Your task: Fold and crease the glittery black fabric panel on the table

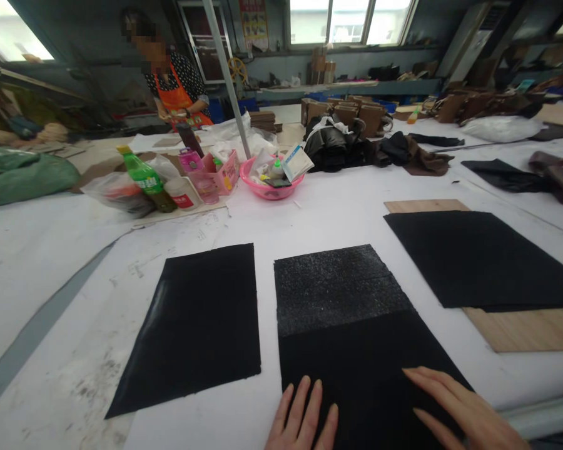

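Observation:
A black sheet [347, 350] lies flat in front of me, its far part speckled grey and its near part plain black. On its near left side rests my left hand [304, 415], fingers spread and flat. My right hand [460, 406] is over the sheet's right edge, fingers stretched out and apart, holding nothing. Whether its fingertips press on the sheet I cannot tell. To the left lies another black sheet [201, 325], smooth and slightly shiny. The near edge of the middle sheet runs out of view.
A black sheet stack [478, 262] sits on a wooden board [535, 328] at right. Beyond are a pink basin [274, 190], a green bottle [145, 178], dark fabric [338, 147] and a metal pole [229, 75]. A person in an orange apron [181, 94] stands across the table.

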A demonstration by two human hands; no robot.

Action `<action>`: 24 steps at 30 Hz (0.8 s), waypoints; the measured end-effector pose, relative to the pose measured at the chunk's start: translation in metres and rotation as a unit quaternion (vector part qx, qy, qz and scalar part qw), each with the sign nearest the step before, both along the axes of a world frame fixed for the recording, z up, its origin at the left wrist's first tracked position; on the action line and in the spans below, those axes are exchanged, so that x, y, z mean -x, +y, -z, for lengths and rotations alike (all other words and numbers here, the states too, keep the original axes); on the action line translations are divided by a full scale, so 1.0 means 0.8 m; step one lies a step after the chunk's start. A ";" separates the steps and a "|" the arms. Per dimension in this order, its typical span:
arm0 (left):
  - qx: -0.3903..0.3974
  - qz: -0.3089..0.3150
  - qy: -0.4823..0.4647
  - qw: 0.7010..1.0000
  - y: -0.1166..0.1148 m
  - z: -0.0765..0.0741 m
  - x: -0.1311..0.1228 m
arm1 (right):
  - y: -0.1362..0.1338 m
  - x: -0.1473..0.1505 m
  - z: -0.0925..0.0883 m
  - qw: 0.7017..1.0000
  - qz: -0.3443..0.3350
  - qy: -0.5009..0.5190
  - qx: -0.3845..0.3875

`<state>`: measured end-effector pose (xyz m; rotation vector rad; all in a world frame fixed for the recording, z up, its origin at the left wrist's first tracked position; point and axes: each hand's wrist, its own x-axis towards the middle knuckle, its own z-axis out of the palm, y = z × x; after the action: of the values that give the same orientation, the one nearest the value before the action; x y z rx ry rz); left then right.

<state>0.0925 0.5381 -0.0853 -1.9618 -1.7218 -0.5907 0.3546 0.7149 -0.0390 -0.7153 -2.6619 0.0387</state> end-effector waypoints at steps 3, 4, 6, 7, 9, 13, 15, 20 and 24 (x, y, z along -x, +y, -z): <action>0.039 0.055 -0.016 0.998 0.003 -0.015 0.018 | -0.004 0.089 -0.015 0.996 -0.009 0.046 0.078; 0.064 0.070 -0.034 0.995 0.007 -0.024 0.024 | -0.004 0.118 -0.016 0.994 -0.018 0.047 0.099; 0.137 0.081 -0.081 0.984 0.018 -0.043 0.033 | -0.003 0.163 -0.014 0.990 -0.027 0.040 0.131; 0.178 0.071 -0.102 0.976 0.025 -0.053 0.037 | -0.001 0.179 -0.012 0.989 -0.026 0.036 0.140; 0.242 0.021 -0.122 0.962 0.040 -0.068 0.043 | 0.005 0.198 -0.008 0.989 -0.021 0.031 0.145; 0.249 -0.084 -0.123 0.957 0.064 -0.075 0.053 | 0.016 0.207 -0.007 0.989 -0.017 0.021 0.145; 0.246 -0.097 -0.132 0.955 0.070 -0.072 0.057 | 0.019 0.208 -0.009 0.988 -0.018 0.016 0.154; 0.262 -0.108 -0.150 0.947 0.081 -0.071 0.064 | 0.021 0.212 -0.017 0.982 -0.042 0.025 0.182; 0.264 -0.109 -0.099 0.953 0.097 -0.082 0.072 | 0.027 0.210 -0.016 0.973 -0.124 0.051 0.188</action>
<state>0.0351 0.6153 -0.0198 -2.0561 -2.3799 -0.2680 0.1868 0.7369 -0.0262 -0.4678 -2.6538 0.6419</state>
